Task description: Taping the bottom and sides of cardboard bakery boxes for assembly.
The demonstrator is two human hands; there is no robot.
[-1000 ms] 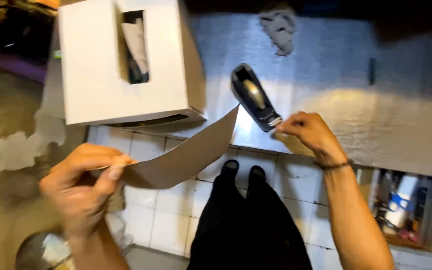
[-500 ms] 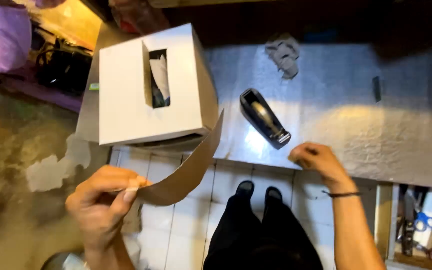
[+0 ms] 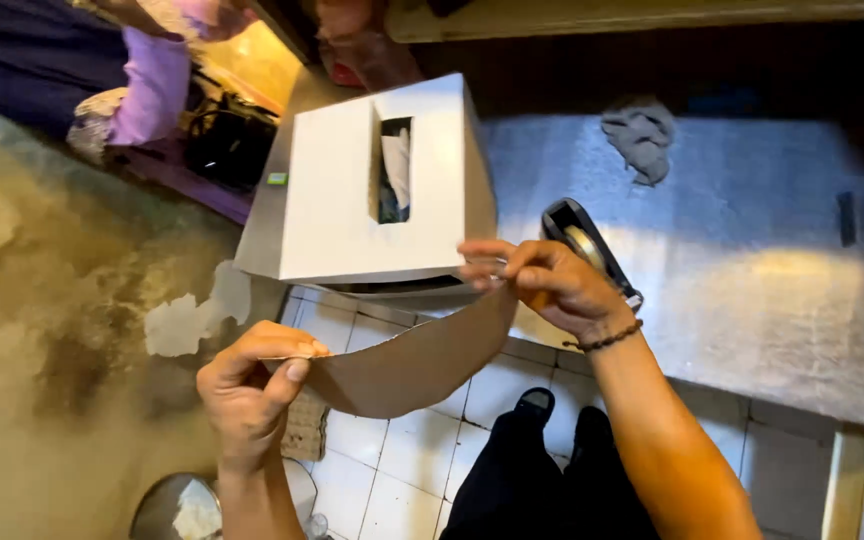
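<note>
Grey metal worktop [image 3: 752, 290] fills the right of the frame, above white floor tiles. Mid-frame, a curved brown cardboard strip [image 3: 412, 365] sags between the left hand [image 3: 252, 390] and right hand [image 3: 542, 280], each pinching an end, below a white slotted box [image 3: 332, 200]; a tape dispenser [image 3: 582, 245] sits behind.

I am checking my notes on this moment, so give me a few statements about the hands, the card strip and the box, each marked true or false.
1. Both hands hold the curved brown card strip. True: the left hand pinches one end, the right hand the other.
2. The white box has no opening. False: a slot is cut in its upper face.
3. A black tape dispenser sits on the metal table behind the right hand. True.
4. The right wrist is bare. False: it wears a dark beaded bracelet.
5. A grey rag lies on the table. True.
</note>
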